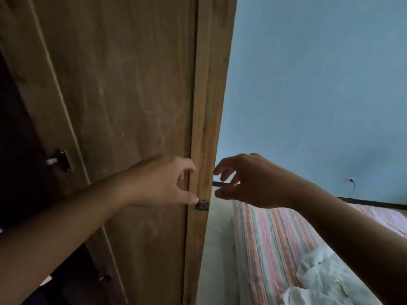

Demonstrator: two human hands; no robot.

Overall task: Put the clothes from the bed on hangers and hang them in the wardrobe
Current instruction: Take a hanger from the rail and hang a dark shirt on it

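- At the far left lies the dark opening of the wardrobe (13, 133); nothing inside it can be made out.
- One small metal latch (60, 160) sits on the wooden strip beside that opening. A second small dark fitting (103, 278) shows lower down, too dim to identify.
- One wooden door (132, 84) fills the middle of the view, seen close, its top and bottom cut off by the frame.
- Two bare forearms reach in from the bottom corners, so two hands are visible.
- The left hand (164, 180) is at the door's right edge, fingers curled round that edge with the fingertips hidden behind it and the thumb pressed on the door face just beside a small metal hinge plate (202, 205).
- The right hand (248, 181) hovers just right of the door edge, fingers loosely spread and bent, thumb below them, holding nothing that can be seen. A thin dark bar (220, 184) shows in the gap between its fingers and thumb; what it belongs to is unclear.
- Behind is a plain blue wall (319, 84), with one short dark wire (352, 183) hanging on it.
- At lower right is one bed (275, 238) with a striped sheet, cut off by the frame and partly hidden by the right arm.
- White crumpled clothes (319, 276) lie on the bed near the bottom edge; how many pieces cannot be told.
- No writing or label can be read.
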